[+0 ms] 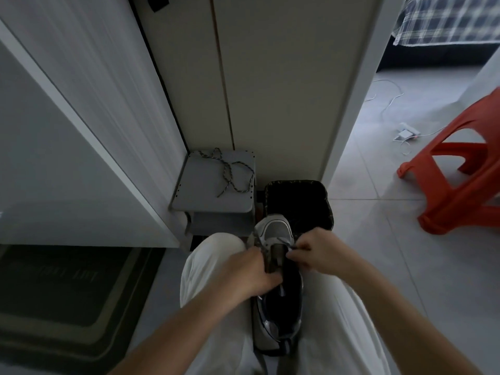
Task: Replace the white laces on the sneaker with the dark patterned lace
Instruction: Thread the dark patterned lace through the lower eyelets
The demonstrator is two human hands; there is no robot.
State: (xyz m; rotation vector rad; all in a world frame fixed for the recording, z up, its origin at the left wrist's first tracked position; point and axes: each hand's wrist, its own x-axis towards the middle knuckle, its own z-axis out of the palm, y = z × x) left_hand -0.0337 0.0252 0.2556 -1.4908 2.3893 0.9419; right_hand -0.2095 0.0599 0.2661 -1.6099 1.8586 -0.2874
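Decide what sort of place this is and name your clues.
Most likely a home entryway beside a bedroom: a doormat lies on the tiled floor, a low grey rack holds the dark patterned lace, and plaid bedding shows at upper right.

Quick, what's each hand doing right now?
Left hand: grips the sneaker by its opening.
Right hand: pinches the white lace.

The sneaker [273, 230] lies between my knees, toe pointing away from me. My left hand [249, 274] holds its left side; my right hand [313, 251] pinches the threaded lace [284, 241] at its right side. Ahead-left stands the rack [200, 190]; the patterned lace [230, 171] lies on its top, toward the far right corner. The bin [327, 204] stands just right of the rack, behind the toe. On the floor: stool [460, 190] far right, mat [62, 299] far left.
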